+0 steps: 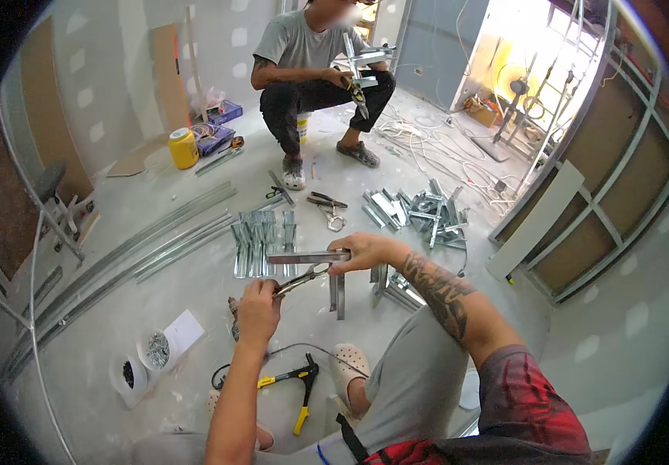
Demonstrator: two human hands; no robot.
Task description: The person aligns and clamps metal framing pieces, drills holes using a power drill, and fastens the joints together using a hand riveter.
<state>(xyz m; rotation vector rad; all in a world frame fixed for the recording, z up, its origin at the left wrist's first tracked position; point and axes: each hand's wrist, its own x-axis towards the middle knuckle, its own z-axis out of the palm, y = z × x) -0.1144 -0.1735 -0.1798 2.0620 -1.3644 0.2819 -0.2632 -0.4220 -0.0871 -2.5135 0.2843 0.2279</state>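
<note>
My right hand (354, 254) holds the right end of a joined metal bracket (307, 257), one piece of it level and another hanging down. My left hand (258, 308) is closed round the handles of locking pliers (297, 282), whose head reaches the bracket just left of my right hand. Behind the bracket, short metal channel pieces (255, 242) lie side by side on the floor. A yellow and black tool (306, 375) rests near my feet, below my left hand.
A co-worker (311, 62) sits opposite, holding metal pieces and a tool. A metal pile (435, 211) lies right of centre, long channels (171, 232) at left. Two tubs of screws (158, 350) stand at lower left. Pliers (326, 200) and cables (435, 147) lie farther back.
</note>
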